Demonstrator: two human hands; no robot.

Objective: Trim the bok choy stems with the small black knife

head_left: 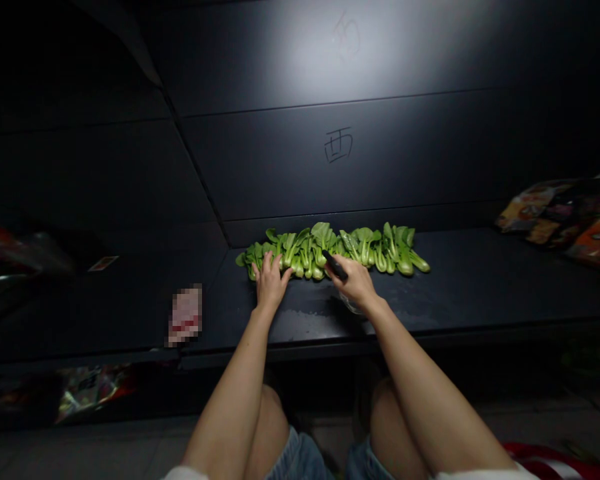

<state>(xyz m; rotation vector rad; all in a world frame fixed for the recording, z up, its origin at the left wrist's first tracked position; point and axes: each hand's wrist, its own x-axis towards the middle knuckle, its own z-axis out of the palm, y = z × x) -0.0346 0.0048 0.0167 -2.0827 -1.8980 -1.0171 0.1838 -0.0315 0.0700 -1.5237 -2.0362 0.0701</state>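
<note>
A row of bok choy (308,257) lies on a dark shelf (300,320), leaves toward the back panel and pale stems toward me. My left hand (271,283) rests at the left part of the row, fingers spread over the stems and leaves. In my right hand (356,283), closed around it, is what looks like a spray bottle (335,265). Its black head points toward the bok choy; part of a clear body shows under the hand, and the rest is hidden. Wet patches mark the shelf in front of the greens.
Packaged goods (570,220) stand at the right end of the shelf. To the left lie a blurred pinkish card (185,315) and a small label (103,263). Shiny packets (87,390) sit on a lower level at left. A dark panel (280,160) rises behind the greens.
</note>
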